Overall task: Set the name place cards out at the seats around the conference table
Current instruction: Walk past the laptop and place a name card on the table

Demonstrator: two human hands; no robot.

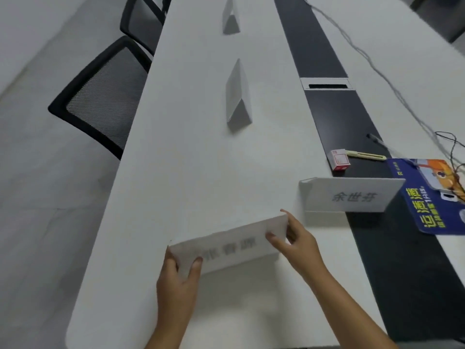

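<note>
Both hands grasp 1 place card (230, 245) by its ends just above the white conference table (176, 159): the left hand (180, 269) pinches its left end, the right hand (298, 239) its right end (printing blurred). Just right of it stands a second card (352, 196); 2 more cards (237, 96) (230, 17) stand beyond it, near 2 mesh chairs (100, 96).

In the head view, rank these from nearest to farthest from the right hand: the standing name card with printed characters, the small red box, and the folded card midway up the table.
From the right hand:
1. Standing name card, just beyond it, to the right.
2. Small red box, farther back on the black centre strip.
3. Folded card, well up the table, to the left.
</note>
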